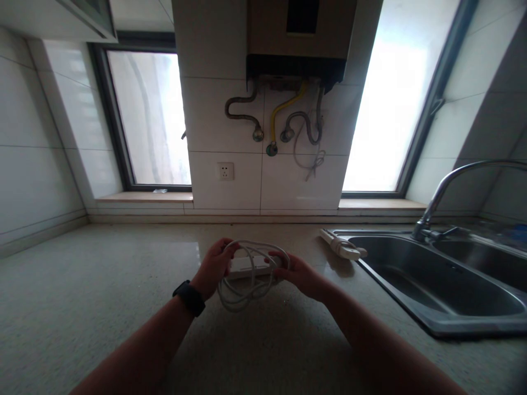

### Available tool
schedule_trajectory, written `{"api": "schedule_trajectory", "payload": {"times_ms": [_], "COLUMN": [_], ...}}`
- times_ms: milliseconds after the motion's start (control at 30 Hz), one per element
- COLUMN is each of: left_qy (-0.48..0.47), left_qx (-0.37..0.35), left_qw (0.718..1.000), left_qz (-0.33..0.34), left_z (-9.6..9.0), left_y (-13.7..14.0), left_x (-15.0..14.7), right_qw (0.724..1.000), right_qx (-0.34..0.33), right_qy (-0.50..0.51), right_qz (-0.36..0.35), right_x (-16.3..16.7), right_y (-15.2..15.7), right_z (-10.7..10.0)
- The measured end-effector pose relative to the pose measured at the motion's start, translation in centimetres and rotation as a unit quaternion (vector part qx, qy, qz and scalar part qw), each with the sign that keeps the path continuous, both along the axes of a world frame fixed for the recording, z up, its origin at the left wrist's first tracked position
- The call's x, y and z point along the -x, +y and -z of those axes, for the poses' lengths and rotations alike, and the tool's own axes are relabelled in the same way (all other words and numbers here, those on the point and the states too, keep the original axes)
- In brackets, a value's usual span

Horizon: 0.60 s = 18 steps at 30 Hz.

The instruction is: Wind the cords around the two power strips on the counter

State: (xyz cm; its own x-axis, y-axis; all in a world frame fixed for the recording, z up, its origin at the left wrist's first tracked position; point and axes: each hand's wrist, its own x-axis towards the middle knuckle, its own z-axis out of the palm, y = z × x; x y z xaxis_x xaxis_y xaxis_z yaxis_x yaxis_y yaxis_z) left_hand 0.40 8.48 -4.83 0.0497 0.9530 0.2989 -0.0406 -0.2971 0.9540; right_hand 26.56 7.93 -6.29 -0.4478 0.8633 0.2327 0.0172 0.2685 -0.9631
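A white power strip [247,267] is held level just above or on the countertop, I cannot tell which. Its white cord [241,302] hangs around it in loose loops. My left hand [214,266], with a black watch on the wrist, is closed around the strip's left end, a loop of cord passing by its fingers. At the other end, my right hand [294,272] is closed on the cord near what looks like its plug. The fingertips of that hand are partly hidden by the loops.
Beside the sink [395,280] lies a second white power strip [341,245] with its cord wrapped around it. A curved faucet [436,200] rises behind the basin. On the tiled wall are a socket [225,171] and a water heater [300,33] with pipes. The speckled countertop [102,307] extends left.
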Motion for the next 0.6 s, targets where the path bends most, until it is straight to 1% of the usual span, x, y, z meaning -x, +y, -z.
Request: {"api": "schedule_trajectory", "payload": {"times_ms": [100,200,333,433,533,600], "left_qy": [0.029,0.056,0.055,0.014,-0.054,-0.080], "left_qx": [0.017,0.020,0.026,0.045,0.080,0.089], "left_qw": [0.999,0.998,0.998,0.999,0.995,0.991], "left_qz": [-0.012,-0.019,-0.022,-0.006,0.033,0.060], "left_z": [0.21,0.44,0.53,0.34,-0.07,-0.38], "left_y": [0.35,0.72,0.88,0.64,0.22,-0.04], "left_x": [0.28,0.59,0.71,0.61,0.65,0.84], "right_qw": [1.000,0.999,0.998,0.997,0.995,0.994], "right_qx": [-0.019,-0.032,-0.056,-0.079,-0.091,-0.099], "right_qy": [-0.003,0.006,0.017,0.002,-0.009,-0.017], "right_qz": [-0.006,0.010,0.016,0.016,0.024,0.042], "right_x": [0.18,0.32,0.43,0.43,0.34,0.24], "right_y": [0.14,0.08,-0.04,-0.08,0.04,0.27], "right_z": [0.24,0.24,-0.07,-0.22,0.03,0.35]}}
